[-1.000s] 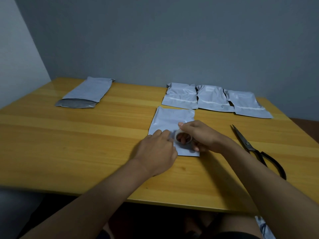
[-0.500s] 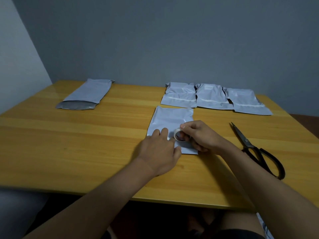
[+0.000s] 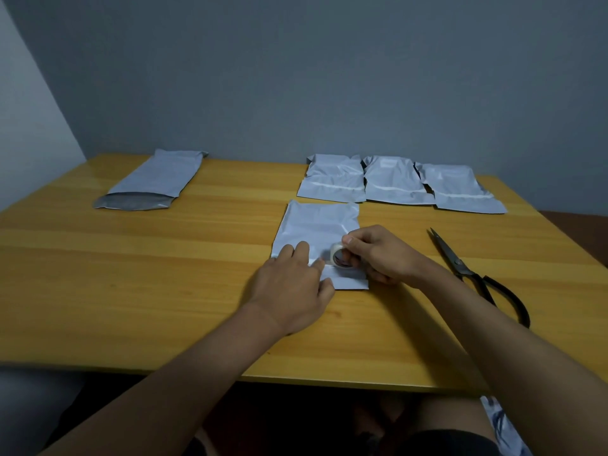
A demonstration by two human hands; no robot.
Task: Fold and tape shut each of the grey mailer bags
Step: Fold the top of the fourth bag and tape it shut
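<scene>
a wooden table (image 3: 131, 274) stands against a grey wall (image 3: 329, 77), and the grey mailer bag being worked on (image 3: 317, 225) lies flat near the middle of it, just in front of the person. the left hand (image 3: 292, 284) lies palm down on the near left part of this bag, its fingers straight and pressing the bag to the table, gripping nothing. the right hand (image 3: 378, 255) has its thumb and fingers curled round a small roll of tape (image 3: 340, 256), which stands on edge on the near right part of the same bag, touching it. the roll sits just beside the fingertips of the left hand, with a short strip of tape seeming to run between the two, though it is too faint to tell for sure. behind this bag, along the far edge of the table, three folded bags (image 3: 398, 184) lie side by side, touching or slightly overlapping, each with a pale strip across it. well apart to the far left lies an unfolded bag (image 3: 158, 176), longer than the others, with its dark open flap turned toward the person. black scissors (image 3: 473, 274) lie on the table to the right of the right forearm, their blades together and pointing away, their handles near the table's front. at the bottom right, below the table edge, a bit of pale bag material (image 3: 503, 426) shows beside the person's knee.
</scene>
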